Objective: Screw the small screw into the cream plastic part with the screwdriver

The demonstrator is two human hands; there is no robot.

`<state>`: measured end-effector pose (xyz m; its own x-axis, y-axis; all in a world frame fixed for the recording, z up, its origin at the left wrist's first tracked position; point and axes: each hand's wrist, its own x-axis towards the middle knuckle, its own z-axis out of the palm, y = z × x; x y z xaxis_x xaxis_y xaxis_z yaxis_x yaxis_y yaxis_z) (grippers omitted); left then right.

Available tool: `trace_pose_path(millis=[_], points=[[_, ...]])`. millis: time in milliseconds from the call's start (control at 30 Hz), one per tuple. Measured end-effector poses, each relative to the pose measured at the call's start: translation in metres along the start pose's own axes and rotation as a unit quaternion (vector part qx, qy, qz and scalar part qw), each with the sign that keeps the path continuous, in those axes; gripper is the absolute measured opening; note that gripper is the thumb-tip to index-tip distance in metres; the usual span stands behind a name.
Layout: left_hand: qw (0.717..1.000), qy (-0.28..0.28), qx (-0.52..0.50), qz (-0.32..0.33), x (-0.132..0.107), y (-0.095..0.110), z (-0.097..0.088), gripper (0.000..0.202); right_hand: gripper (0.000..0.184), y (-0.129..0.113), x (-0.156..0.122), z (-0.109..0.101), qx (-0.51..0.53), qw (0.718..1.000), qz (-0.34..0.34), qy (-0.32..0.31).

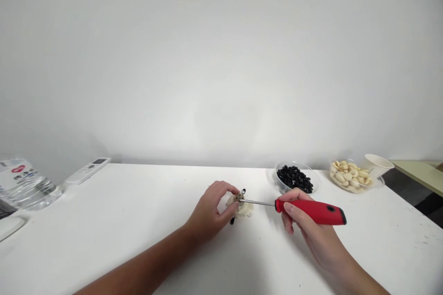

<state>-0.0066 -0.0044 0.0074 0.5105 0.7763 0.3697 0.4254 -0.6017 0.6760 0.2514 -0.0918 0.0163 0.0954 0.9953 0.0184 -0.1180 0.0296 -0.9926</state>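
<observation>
So the white counter (pixel 104 249) is stretching across the lower part of the view, with a plain pale wall (pixel 221 55) rising behind it, and a beige side table (pixel 420 175) is poking in past the far right corner above a dark floor (pixel 404 189). Along the back, a clear plastic bowl (pixel 308 176) is holding a heap of small black rings (pixel 295 179), and a second clear bowl (pixel 379 182) is carrying pale cashew-like pieces (pixel 349 177), though I can't swear they're cashews. A white paper cup (pixel 378 164) is sitting just behind that bowl. Over on the left, a white remote (pixel 88 170) is lying near a clear plastic water pack (pixel 27 189).

Mid-counter, the left hand (pixel 211 209) is pinching a pale ruffled part (pixel 245 209) between its fingertips, with a small black ring (pixel 243 191) perched on top. The right hand (pixel 308 235) is clamped around a red-handled screwdriver (pixel 311 211), and its thin shaft is reaching across to the part's metal hub (pixel 238 198).
</observation>
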Motion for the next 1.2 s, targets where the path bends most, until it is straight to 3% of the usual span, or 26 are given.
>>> trace_pose_path(millis=[200, 1200], points=[[1.000, 0.001, -0.011, 0.026, -0.0006, -0.0039, 0.0007, 0.021, 0.028, 0.0036, 0.0007, -0.0001, -0.003, 0.999, -0.017, 0.030], [0.999, -0.008, -0.024, 0.045, -0.0004, -0.0043, 0.0026, 0.015, 0.029, -0.0022, 0.0002, 0.0010, -0.005, 0.999, -0.028, 0.046]])
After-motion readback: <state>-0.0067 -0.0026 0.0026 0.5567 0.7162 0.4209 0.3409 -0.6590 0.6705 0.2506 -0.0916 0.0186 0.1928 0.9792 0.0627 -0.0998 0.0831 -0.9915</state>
